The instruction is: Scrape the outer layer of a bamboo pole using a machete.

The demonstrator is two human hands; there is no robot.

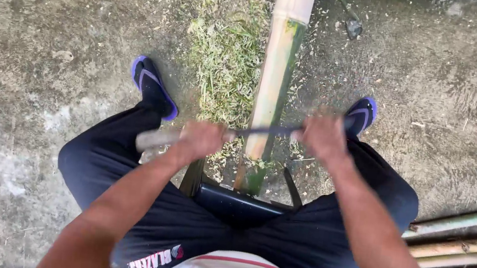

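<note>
Scraping of the bamboo pole (276, 71) seems the step in hand; left hand (201, 139) and right hand (324, 137) each have a closed grip on an end of the blade (264, 131), laid across the pole between the feet; next move probably calls for an even pull along the green skin.

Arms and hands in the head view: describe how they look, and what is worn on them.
Both arms are bare to the edge of the picture, with no sleeves in view. The left hand and right hand wear no gloves; no watch, band or ring shows. Motion blur softens both hands.
</note>
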